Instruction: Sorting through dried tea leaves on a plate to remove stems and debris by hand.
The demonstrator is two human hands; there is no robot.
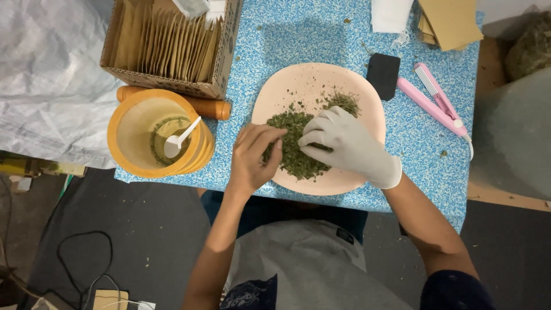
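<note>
A pale pink plate [298, 80] on the blue speckled table holds a heap of dried green herb [295, 146]. My right hand [347, 143], in a white glove, rests on the heap with fingers curled into the leaves. My bare left hand [255, 155] sits at the plate's left rim, fingertips pinched into the herb next to the gloved fingers.
An orange bowl [129, 112] with a white spoon [179, 139] and a little herb stands left, an orange pestle [209, 106] behind it. A cardboard box of brown envelopes [166, 46], a black square pad [383, 74], a pink clamp-like tool [433, 103] and stacked brown envelopes [450, 23] lie around.
</note>
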